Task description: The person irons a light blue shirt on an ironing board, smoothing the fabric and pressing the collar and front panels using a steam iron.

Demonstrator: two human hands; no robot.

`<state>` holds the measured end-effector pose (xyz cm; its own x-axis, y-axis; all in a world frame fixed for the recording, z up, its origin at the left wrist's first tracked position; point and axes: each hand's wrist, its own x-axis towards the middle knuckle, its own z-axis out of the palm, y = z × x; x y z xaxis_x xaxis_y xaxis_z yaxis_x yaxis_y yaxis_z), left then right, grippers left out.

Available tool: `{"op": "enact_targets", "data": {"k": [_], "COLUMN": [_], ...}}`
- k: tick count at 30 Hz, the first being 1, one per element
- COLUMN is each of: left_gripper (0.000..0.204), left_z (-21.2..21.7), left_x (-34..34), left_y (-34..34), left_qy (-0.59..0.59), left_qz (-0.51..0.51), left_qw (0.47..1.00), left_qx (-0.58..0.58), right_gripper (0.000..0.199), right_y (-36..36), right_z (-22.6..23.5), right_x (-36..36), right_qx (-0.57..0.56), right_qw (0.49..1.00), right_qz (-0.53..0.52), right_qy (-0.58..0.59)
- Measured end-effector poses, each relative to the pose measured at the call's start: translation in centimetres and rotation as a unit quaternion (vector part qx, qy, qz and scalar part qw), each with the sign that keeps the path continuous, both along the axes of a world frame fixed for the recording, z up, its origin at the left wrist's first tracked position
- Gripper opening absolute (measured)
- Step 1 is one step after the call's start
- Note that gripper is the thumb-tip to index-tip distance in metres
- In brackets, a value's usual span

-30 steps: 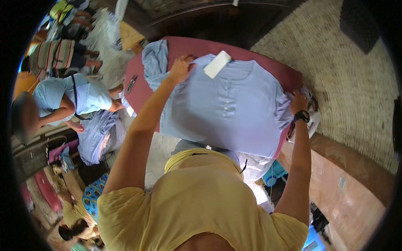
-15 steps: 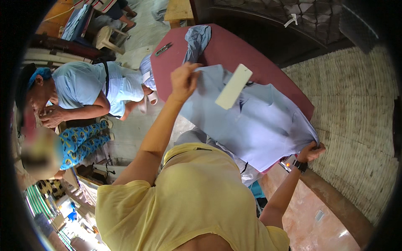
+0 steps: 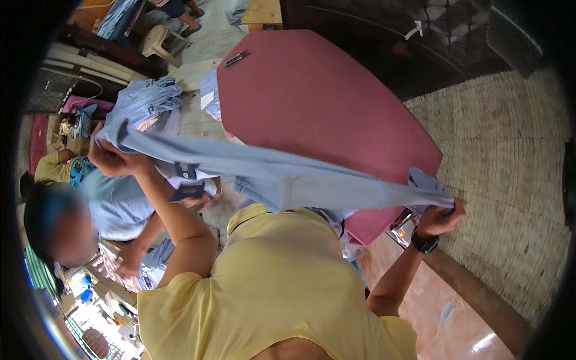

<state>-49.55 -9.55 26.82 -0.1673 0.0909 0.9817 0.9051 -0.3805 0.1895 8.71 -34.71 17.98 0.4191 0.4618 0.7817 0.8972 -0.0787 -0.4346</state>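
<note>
A light blue shirt [image 3: 258, 170] is stretched in a long band between my two hands, in front of my body and over the near edge of the maroon table [image 3: 318, 90]. My left hand [image 3: 117, 159], raised at the far left, has its fingers closed on one end of the cloth. At the right, my right hand [image 3: 441, 219] grips the bunched other end beside the table's right corner. Two dark patches [image 3: 186, 171] show below the band near my left forearm; I cannot tell whether they belong to the shirt.
Thread snips [image 3: 236, 59] lie at the table's far left edge. A heap of light blue garments [image 3: 144, 102] is at the left. A co-worker [image 3: 114, 204] in light blue is close by my left arm. A plastic stool [image 3: 163, 43] stands farther back.
The shirt has been lifted off the table and drawn left as my left hand moved far left and down. The white card is no longer visible. The co-worker has moved nearer.
</note>
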Motion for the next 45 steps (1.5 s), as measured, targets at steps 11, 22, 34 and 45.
{"op": "enact_targets", "data": {"k": [11,22,34,45], "left_gripper": [0.019,0.029,0.027,0.021], "left_z": [-14.4,-23.5,-26.1,-23.4], "left_x": [8.0,27.4,29.5,33.1], "left_y": [27.2,4.5,19.9,28.8], "left_qy": [0.147,0.339,0.295,0.336], "left_qz": [-0.134,-0.565,-0.350,-0.320], "left_qw": [0.911,0.623,0.768,0.800], "left_qx": [-0.360,-0.422,-0.448,-0.381], "right_gripper": [0.027,0.028,0.029,0.032], "right_y": [20.8,15.1,18.2,19.9], "right_z": [-6.6,-17.4,-18.3,-18.0], "right_x": [5.4,2.9,-8.8,-8.5], "right_qx": [-0.293,-0.350,-0.266,-0.114], "right_qw": [0.951,0.888,0.922,0.860], "right_qz": [0.051,-0.262,-0.178,-0.177], "right_qy": [-0.080,0.145,0.220,0.465]}}
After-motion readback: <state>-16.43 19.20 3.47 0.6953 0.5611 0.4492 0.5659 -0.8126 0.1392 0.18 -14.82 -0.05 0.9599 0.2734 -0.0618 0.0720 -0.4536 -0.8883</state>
